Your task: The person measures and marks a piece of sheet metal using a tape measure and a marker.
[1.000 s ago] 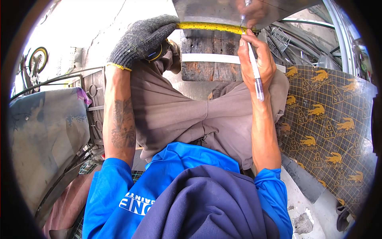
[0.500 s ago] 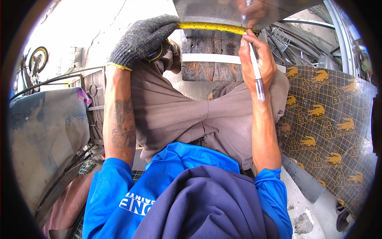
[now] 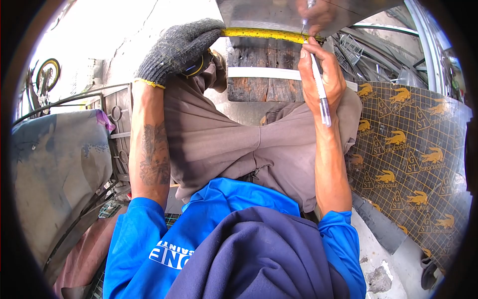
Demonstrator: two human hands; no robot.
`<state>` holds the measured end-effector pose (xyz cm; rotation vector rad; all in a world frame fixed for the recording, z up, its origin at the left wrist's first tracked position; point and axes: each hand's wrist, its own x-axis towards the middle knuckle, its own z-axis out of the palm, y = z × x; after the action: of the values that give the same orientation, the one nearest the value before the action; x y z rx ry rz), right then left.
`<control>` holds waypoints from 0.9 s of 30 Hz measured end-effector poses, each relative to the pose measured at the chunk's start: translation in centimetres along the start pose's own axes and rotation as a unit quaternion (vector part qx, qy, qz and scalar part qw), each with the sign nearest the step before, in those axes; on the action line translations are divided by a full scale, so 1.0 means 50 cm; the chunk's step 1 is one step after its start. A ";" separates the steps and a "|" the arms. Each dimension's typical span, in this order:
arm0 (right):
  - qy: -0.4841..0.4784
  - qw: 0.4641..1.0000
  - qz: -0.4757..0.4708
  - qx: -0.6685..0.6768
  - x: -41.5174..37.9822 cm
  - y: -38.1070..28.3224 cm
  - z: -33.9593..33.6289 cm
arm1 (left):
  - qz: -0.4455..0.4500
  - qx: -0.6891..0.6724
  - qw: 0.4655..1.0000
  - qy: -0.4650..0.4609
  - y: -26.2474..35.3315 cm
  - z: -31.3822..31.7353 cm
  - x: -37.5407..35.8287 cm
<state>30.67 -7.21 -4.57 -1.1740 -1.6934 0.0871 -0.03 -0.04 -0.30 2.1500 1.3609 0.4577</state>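
Observation:
My left hand (image 3: 181, 47), in a dark grey knit glove with a yellow cuff, is closed on a tape measure. The yellow tape blade (image 3: 264, 33) runs to the right along the near edge of a shiny metal sheet (image 3: 269, 12). In my bare right hand (image 3: 328, 74), a white pen (image 3: 318, 79) is pinched between thumb and fingers. Its tip meets the tape at the sheet's edge, and the sheet mirrors the hand and pen. Part of the dark tape case (image 3: 193, 69) shows below the glove. Under the sheet lies a weathered wooden block (image 3: 264, 52), crossed by a white strip (image 3: 264, 73).
To the right stands a dark board (image 3: 398, 149) printed with yellow crocodile logos. Metal bars and scraps (image 3: 368, 55) are piled behind it. A draped grey-blue cloth (image 3: 62, 154) hangs at the left beside a metal gate (image 3: 119, 119). A bicycle wheel (image 3: 48, 74) shows farther off.

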 end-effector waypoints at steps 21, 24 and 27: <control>0.024 0.999 0.021 0.036 -0.003 -0.001 -0.002 | -0.012 -0.019 1.000 0.002 -0.011 0.004 0.005; 0.051 0.997 0.014 0.060 -0.009 0.006 -0.002 | -0.013 -0.027 1.000 0.003 -0.006 0.001 0.004; 0.067 0.996 0.008 0.059 -0.008 0.003 -0.006 | 0.005 -0.001 1.000 -0.004 -0.010 0.000 0.005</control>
<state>31.00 -7.55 -4.79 -1.0812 -1.5396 0.1143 -0.28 0.34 -0.61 2.1558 1.3459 0.4520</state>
